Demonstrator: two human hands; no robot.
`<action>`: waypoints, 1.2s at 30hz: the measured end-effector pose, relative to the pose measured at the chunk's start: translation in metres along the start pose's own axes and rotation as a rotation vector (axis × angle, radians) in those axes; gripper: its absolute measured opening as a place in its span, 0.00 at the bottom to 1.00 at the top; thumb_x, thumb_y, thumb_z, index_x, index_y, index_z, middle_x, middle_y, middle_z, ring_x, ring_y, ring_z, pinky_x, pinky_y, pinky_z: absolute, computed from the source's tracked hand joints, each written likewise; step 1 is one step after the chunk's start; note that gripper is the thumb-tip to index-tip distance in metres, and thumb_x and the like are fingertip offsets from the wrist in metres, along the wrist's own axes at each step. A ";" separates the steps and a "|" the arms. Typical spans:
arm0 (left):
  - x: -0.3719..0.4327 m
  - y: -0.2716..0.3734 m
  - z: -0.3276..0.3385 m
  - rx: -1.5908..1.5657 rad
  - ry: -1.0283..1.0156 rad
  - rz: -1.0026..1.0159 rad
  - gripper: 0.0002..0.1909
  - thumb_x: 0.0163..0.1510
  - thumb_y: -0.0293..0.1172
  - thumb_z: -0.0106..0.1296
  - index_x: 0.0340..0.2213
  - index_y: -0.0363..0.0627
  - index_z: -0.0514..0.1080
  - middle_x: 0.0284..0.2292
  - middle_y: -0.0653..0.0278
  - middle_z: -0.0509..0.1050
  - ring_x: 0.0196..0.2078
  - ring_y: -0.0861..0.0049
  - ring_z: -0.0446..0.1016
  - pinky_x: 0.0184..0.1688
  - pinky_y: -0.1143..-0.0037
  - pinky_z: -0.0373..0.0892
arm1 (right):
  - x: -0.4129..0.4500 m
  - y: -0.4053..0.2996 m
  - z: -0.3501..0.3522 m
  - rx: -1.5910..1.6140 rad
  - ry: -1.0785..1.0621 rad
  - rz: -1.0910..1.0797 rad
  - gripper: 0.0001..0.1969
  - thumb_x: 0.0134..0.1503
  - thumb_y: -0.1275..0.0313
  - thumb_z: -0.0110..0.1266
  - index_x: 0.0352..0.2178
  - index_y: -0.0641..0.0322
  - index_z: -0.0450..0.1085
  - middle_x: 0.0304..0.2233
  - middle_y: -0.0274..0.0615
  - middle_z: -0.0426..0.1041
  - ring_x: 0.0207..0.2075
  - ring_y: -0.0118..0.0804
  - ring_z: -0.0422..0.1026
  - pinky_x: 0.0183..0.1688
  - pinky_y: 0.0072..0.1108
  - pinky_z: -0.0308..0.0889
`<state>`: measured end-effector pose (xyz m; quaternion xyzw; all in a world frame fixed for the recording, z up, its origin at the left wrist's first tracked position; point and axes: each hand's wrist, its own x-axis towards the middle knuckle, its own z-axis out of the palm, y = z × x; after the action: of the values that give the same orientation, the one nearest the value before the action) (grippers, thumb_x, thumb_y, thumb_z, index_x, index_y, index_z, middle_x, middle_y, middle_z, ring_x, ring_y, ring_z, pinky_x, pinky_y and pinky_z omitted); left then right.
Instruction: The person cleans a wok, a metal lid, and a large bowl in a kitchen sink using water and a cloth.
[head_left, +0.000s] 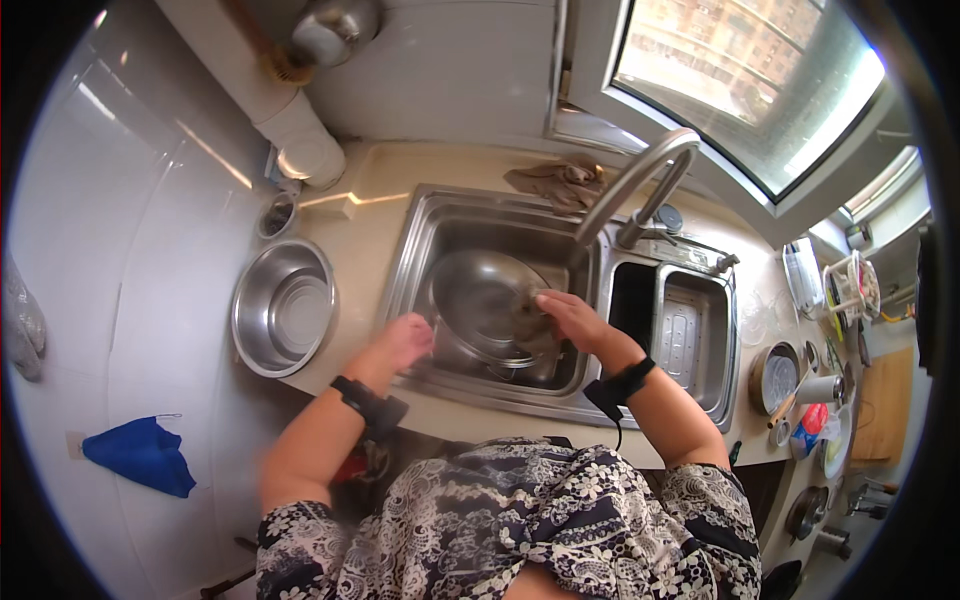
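A round metal bowl or pan (480, 300) stands tilted in the large basin of the stainless steel sink (409, 247). My right hand (577, 319) grips a blurred brownish thing, perhaps a cloth (534, 319), at the right side of the bowl. Over the sink's front left edge is my left hand (409, 341), its fingers curled and blurred; whether it holds anything cannot be told. The curved faucet (637, 176) reaches over the basin from behind. Both wrists wear black bands.
A wide steel basin (289, 307) rests on the counter at the left. Behind the sink lies a crumpled brown cloth (562, 180). The small sink compartment holds a perforated tray (681, 337). Pots and utensils crowd the right counter, near a wooden board (881, 409). An open window (750, 75) juts in above.
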<state>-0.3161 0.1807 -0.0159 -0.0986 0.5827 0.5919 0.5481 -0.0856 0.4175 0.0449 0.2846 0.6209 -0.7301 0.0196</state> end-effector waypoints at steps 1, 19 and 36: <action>0.011 -0.013 -0.006 -0.039 0.006 -0.037 0.06 0.45 0.29 0.45 0.28 0.41 0.66 0.30 0.58 0.69 0.36 0.67 0.69 0.44 0.62 0.65 | 0.012 -0.003 0.014 -0.003 -0.008 0.000 0.19 0.57 0.58 0.40 0.41 0.62 0.67 0.42 0.43 0.69 0.34 0.39 0.70 0.34 0.30 0.65; 0.026 -0.018 0.048 0.022 -0.255 -0.041 0.18 0.50 0.24 0.41 0.44 0.46 0.63 0.40 0.59 0.71 0.42 0.63 0.71 0.40 0.59 0.70 | 0.135 0.092 0.062 -0.892 -0.500 -0.533 0.24 0.43 0.81 0.42 0.45 0.53 0.67 0.36 0.50 0.72 0.39 0.46 0.70 0.44 0.29 0.64; 0.016 -0.043 0.069 0.464 -0.027 0.513 0.17 0.47 0.26 0.50 0.41 0.44 0.64 0.29 0.66 0.72 0.30 0.76 0.73 0.27 0.70 0.73 | 0.133 0.028 0.076 0.013 -0.314 -0.475 0.20 0.48 0.75 0.48 0.46 0.57 0.64 0.34 0.38 0.70 0.41 0.31 0.67 0.46 0.19 0.61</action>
<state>-0.2536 0.2321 -0.0321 0.1864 0.7004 0.5633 0.3969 -0.2159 0.3843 -0.0338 0.0148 0.6549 -0.7534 -0.0578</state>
